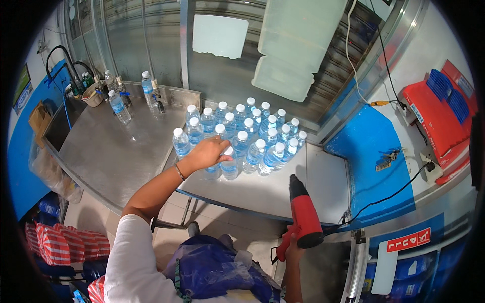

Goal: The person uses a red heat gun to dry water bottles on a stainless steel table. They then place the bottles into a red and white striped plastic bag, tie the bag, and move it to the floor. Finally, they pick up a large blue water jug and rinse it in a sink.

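Observation:
Several clear plastic water bottles (271,159) with white caps and blue labels stand upright in a tight group on the white table. My left hand (208,151) reaches over the near left side of the group, fingers curled at the white cap of a front-row water bottle (230,168). In my right hand (291,248), low at the near right, is a red heat gun (305,218) held by its handle. Its black nozzle points away from me toward the table, to the right of the bottles and apart from them.
A steel counter (126,151) adjoins the white table (323,177) on the left, carrying two bottles near taps (157,96). A black cord (386,199) runs to a wall outlet (431,169). A red box (439,118) hangs at right; striped bags (65,245) lie at lower left.

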A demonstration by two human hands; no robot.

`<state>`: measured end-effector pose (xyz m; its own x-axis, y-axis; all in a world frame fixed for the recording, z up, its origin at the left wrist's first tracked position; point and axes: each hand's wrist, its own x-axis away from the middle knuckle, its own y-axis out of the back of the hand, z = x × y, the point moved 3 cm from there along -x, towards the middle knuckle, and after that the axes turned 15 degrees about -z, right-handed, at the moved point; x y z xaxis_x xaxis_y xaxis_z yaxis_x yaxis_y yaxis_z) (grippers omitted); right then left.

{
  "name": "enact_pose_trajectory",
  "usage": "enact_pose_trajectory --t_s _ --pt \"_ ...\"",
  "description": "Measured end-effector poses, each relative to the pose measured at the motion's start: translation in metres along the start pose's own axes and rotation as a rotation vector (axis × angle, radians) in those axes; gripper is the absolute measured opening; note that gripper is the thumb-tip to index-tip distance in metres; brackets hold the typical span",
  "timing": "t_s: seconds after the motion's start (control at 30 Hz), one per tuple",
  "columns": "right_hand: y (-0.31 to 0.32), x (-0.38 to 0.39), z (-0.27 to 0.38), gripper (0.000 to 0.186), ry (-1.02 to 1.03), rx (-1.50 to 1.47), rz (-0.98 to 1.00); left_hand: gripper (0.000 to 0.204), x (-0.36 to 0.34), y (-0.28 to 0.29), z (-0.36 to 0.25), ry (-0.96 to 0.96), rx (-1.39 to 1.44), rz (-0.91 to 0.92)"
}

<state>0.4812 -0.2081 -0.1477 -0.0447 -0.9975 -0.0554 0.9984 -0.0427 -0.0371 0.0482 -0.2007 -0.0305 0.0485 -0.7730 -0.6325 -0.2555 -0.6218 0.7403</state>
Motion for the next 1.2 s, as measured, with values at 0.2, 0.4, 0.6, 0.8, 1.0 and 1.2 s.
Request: enact_pose_trajectory --t_s 0.2,0.4,0.6,0.8,1.0,1.2 --pt "-0.014 0.003 -0.012 0.046 -0.141 -0.048 0.291 0.041 -0.018 -0.006 -0.014 -0.138 -0.128 0.127" --pt "-0.047 0.005 -0.014 0.047 -0.078 0.006 0.413 0.036 -0.030 0.002 -0.027 -0.180 0.140 0.092" --pt "-0.057 0.002 -0.002 0.049 -0.165 -0.042 0.392 0.025 -0.049 0.000 -0.025 -0.206 0.299 0.361" --pt "-0.051 0.005 -0.003 0.043 -0.098 -0.054 0.442 0.030 -0.055 -0.022 -0.042 0.144 -0.223 0.314" --pt "-0.041 0.006 -0.028 0.038 0.166 0.301 0.560 0.050 -0.059 -0.036 -0.060 0.287 -0.283 0.139" --pt "-0.042 0.010 -0.012 0.030 0.633 0.519 0.341 0.030 -0.055 0.003 -0.030 0.191 -0.152 0.117"
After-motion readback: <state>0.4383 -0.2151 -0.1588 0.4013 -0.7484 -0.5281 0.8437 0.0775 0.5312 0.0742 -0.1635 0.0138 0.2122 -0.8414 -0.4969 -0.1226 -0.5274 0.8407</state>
